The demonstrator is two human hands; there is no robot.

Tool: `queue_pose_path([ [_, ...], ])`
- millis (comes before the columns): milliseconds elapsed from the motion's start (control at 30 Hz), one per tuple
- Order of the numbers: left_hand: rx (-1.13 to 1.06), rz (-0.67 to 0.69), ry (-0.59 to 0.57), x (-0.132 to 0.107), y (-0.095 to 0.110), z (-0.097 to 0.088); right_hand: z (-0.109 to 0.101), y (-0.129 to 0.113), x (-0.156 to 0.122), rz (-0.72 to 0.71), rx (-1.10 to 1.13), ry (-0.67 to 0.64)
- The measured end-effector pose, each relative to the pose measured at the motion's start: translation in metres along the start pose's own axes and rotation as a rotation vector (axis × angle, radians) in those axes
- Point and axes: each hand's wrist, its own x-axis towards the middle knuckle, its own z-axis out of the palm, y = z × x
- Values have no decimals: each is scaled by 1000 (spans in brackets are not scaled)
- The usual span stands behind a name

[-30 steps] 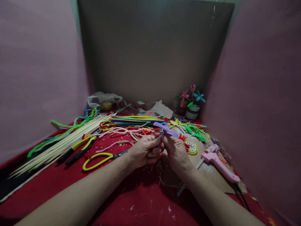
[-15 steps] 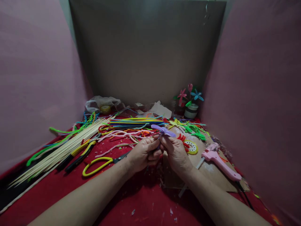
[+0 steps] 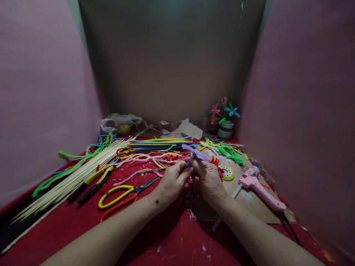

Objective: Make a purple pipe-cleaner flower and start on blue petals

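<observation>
A purple pipe-cleaner flower (image 3: 196,153) is held up between my two hands over the middle of the table. My left hand (image 3: 175,180) pinches it from the left, fingers closed near its lower petal. From the right, my right hand (image 3: 208,180) grips its base with thumb and fingertips. The fingers hide the flower's centre and underside. Beside my left wrist lie scissors (image 3: 119,195) with yellow and orange handles. Right of my right hand, a yellow ring with a white dotted centre (image 3: 226,172) rests on a cardboard sheet (image 3: 249,199).
A pink glue gun (image 3: 260,190) lies on the cardboard. Pliers (image 3: 97,183) and a bundle of thin wooden sticks (image 3: 77,177) are at left. Coloured pipe cleaners (image 3: 161,143) spread across the back. A jar (image 3: 225,129) near finished flowers stands at back right.
The flower has tilted and shifted slightly right. My left hand has opened out from a curled grip and turned, dropping a little. More of the scissors now shows.
</observation>
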Motion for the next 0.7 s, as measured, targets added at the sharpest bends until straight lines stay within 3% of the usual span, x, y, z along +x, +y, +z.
queue_pose_path([
  [100,197,145,120,-2,-3,0,-1,0,0,-33,-33,33],
  [267,232,162,123,-4,-5,-1,1,-2,-2,-15,-75,56],
  [533,-179,-136,-10,-1,10,1,4,0,2,1,66,-37],
  [700,-451,-250,-105,-2,11,-2,1,-1,4,-17,7,-41],
])
